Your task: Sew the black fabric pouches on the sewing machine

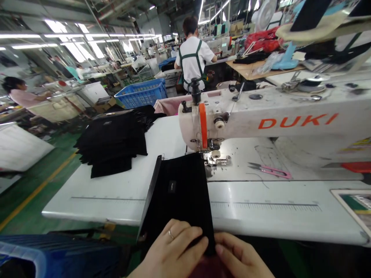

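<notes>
A black fabric piece (185, 200) with a small dark label lies over the table's front edge, its far end at the needle area of the white sewing machine (249, 119). My left hand (176, 247), wearing a ring, is on the near part of this piece with its fingers curled onto the cloth. At the right near edge, my right hand (240, 255) pinches the fabric between thumb and fingers. A dark metal strip (152, 185) runs along the cloth's left side. The nearest end of the fabric is partly hidden by my hands.
Black cloth pieces (116, 135) are stacked on the table's left. Pink thread snips (272, 170) lie under the machine arm. A blue crate (142, 94) stands behind the table, another blue container (58, 255) at lower left. A person (193, 58) works farther back.
</notes>
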### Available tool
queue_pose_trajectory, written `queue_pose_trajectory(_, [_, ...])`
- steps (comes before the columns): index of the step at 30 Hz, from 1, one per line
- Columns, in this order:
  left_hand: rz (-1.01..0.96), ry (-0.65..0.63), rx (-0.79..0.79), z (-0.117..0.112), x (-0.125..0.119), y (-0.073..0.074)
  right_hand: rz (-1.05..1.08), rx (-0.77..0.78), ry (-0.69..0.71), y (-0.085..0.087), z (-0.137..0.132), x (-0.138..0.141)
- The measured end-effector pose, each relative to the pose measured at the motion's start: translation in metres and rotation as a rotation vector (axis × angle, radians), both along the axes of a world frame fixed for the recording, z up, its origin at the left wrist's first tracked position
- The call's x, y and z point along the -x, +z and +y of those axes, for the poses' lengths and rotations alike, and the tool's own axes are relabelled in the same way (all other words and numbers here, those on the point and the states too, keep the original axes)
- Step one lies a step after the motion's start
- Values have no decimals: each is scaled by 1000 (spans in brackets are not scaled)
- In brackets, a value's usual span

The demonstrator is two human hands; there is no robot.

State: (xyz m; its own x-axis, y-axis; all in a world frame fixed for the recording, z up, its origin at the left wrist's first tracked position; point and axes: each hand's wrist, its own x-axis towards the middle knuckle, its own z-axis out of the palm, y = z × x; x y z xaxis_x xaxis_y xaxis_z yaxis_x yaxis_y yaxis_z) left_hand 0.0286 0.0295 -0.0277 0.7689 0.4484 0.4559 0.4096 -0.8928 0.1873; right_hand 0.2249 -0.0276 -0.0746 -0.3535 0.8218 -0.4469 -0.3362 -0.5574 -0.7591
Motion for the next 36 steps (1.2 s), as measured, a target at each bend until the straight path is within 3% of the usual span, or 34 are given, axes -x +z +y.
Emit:
queue_pose_trajectory(7, [-51,0,171,-6,9,-9,45,35,-100,-6,-4,16])
queue_pose_trajectory(10, [-79,20,155,-10,9,-11,-18,33,-52,-5,-2,17])
queue_pose_trajectory(14, [36,-10,137,-12,6,-13,-76,23,10,0,0,14])
queue_pose_trajectory(19, [-94,27,183,-12,4,-8,-48,27,14,4,1,13])
queue_pose_trajectory(24, [2,-3,190,-9,-3,-6,-73,5,34,8,2,12])
queue_pose_trajectory(36, [6,-29,242,-8,0,-12,-98,10,87,9,2,10])
